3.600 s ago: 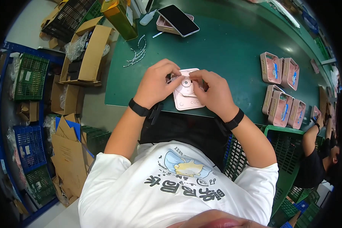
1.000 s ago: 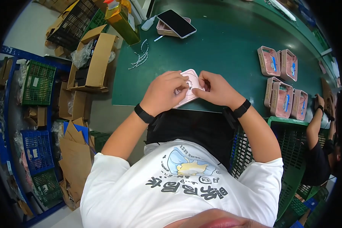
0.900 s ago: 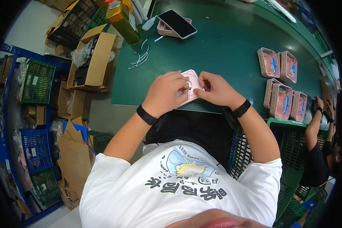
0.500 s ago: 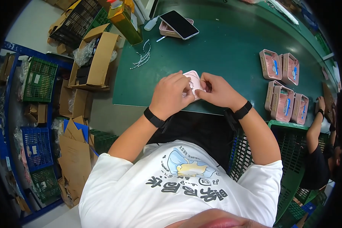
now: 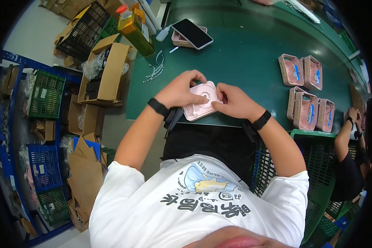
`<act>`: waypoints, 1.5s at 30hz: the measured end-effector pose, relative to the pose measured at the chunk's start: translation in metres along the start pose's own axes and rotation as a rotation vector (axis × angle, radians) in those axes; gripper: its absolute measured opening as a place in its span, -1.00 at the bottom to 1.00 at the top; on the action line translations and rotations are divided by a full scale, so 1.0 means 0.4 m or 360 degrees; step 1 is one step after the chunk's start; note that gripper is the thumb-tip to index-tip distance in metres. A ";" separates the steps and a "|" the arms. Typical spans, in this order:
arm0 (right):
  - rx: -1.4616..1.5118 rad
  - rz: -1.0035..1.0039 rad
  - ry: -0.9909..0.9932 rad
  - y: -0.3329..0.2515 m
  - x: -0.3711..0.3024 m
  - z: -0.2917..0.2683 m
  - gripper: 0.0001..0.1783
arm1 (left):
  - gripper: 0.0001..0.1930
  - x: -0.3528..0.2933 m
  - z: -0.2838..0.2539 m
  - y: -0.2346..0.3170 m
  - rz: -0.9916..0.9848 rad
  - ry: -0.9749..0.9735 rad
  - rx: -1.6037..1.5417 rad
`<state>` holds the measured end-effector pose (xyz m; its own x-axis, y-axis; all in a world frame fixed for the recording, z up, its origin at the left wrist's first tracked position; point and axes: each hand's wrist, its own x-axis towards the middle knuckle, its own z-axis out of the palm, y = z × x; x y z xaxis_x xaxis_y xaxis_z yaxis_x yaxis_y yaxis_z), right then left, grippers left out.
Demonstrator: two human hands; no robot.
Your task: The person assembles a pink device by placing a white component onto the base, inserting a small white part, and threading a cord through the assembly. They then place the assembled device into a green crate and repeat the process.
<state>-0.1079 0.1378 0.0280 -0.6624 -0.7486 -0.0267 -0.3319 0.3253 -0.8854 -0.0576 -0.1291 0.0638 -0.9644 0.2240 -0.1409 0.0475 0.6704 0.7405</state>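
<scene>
A pale pink plastic case part [image 5: 198,111] with rounded corners and a round recess lies tilted between my two hands at the near edge of the table. My left hand [image 5: 181,89] grips it from the left, the thumb pressed on the round recess and the fingers curled above the far edge. On the other side, my right hand [image 5: 237,101] pinches the right edge with thumb and bent forefinger. What the right fingertips touch under that edge is hidden. Both wrists carry black bands.
A green table [image 5: 235,53] bears a phone [image 5: 193,34] on a pink case, a small bottle [image 5: 163,33], white twisted strings [image 5: 155,71], a yellow can [image 5: 137,35] and several pink cases [image 5: 306,109]. A green crate [image 5: 314,165] stands right; a co-worker's arm [image 5: 344,138] is beyond.
The pink part has turned and come lower and closer to me, showing more of its face. My left hand has shifted left, its thumb now on the recess; my right hand has moved little.
</scene>
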 end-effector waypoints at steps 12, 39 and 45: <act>-0.1073 -0.1154 0.0550 -0.154 -0.051 -0.019 -0.06 | -0.24 -0.131 0.112 -0.046 0.0028 -0.0226 -0.2346; -0.1527 0.0228 0.1627 -0.339 -0.395 -0.448 -0.41 | -0.80 -0.127 0.229 -0.020 0.0588 0.0081 -0.0472; -0.0852 0.0845 0.1712 -0.415 -0.896 -0.362 -0.56 | -0.85 -0.125 0.229 -0.027 0.0766 0.0203 -0.0160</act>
<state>0.0872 0.4357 0.2517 -0.9119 0.2915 0.2887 0.0744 0.8095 -0.5824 0.0138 -0.0828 0.0026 -0.8638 0.3982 0.3085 0.4750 0.4399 0.7621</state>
